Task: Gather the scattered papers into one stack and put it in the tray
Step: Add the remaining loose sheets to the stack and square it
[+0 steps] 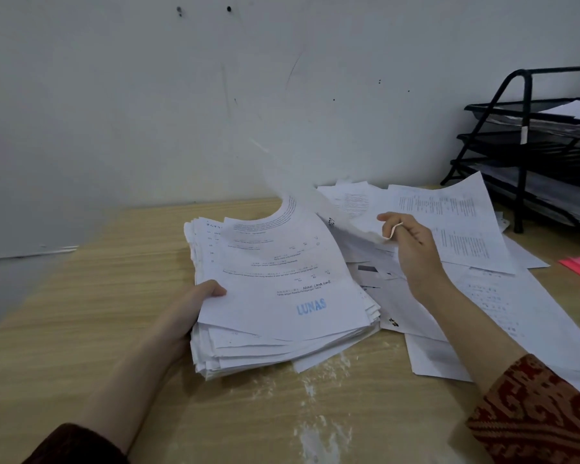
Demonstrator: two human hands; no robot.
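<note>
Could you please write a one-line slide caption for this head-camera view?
Left hand holds the thick white paper stack while right hand pinches a loose sheet.

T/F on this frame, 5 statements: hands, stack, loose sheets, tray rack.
1. The left hand grips the stack at its left edge. True.
2. The right hand is empty. False: it pinches a loose sheet.
3. The top page of the stack carries a blue LUNAS stamp. True.
4. The tray rack stands at the table's left. False: it stands at the far right.
5. All papers are already stacked. False: scattered papers lie under the right arm.
</note>
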